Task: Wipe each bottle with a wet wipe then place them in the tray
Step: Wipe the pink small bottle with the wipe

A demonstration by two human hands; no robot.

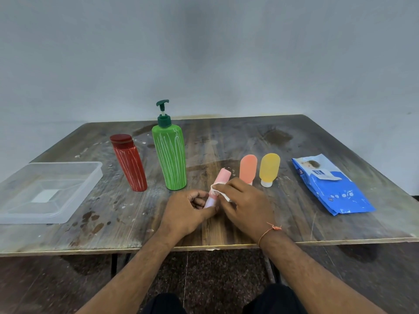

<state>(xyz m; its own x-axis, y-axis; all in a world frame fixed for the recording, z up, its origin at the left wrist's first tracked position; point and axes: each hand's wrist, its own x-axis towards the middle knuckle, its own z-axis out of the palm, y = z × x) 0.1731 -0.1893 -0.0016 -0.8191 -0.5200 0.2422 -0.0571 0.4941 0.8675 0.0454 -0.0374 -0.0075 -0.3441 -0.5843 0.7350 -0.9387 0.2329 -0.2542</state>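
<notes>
The left hand [189, 210] grasps the lower end of a small pink soft-plastic squeeze bottle with a white cap end [218, 188], fingers and thumb curled round it, bottle tilted w/ its pink end toward 1 o'clock, over the table just in front of the person. The right hand [246, 200] pinches a white wet wipe [218, 189] against the bottle's middle.

Risks from here, as I judge them: the bottle is wet and held only at 1 end, so a hard rub could squirt it out of the fingers toward 1 o'clock, into the peach oval squeeze bottle [248, 167] and yellow oval squeeze bottle [269, 167], both standing on their caps and prob. easy to topple. The right knuckles are already near the peach one.

At 11 o'clock of the grip stands the tall green pump bottle w/ white streaks [169, 156]; a wide left elbow could knock it or the red capped bottle w/ white streaks [130, 165] at 10 o'clock.

The clear plastic tray [74, 168] sits at 9 o'clock, well apart, holding 0 bottles, so the carry crosses in front of both tall bottles. The blue wet-wipe pack [337, 191] lies at 3 o'clock on the worn wooden table [226, 137].
</notes>
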